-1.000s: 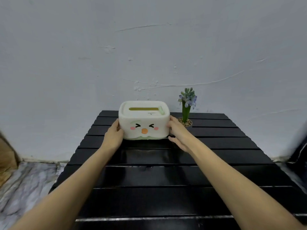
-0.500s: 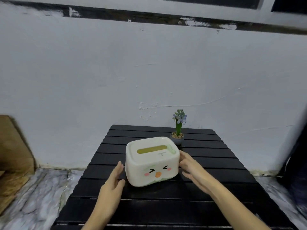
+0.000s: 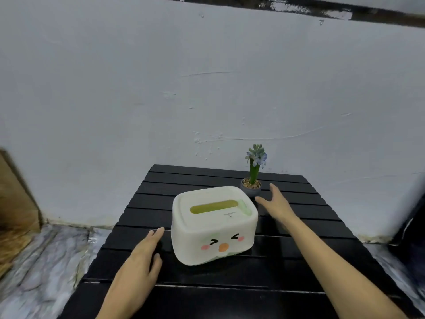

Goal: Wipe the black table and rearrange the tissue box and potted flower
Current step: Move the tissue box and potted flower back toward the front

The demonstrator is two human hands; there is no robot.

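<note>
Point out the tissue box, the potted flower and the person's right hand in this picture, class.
tissue box (image 3: 213, 224): head view, on its white lid just below the slot.
potted flower (image 3: 251, 189): head view, on the grey pot.
right hand (image 3: 277, 204): head view, on the back of the hand.

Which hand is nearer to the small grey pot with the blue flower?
The right hand. It is open just right of the small grey pot with the blue flower, not touching. The left hand lies far off, left of the white plastic tissue box.
</note>
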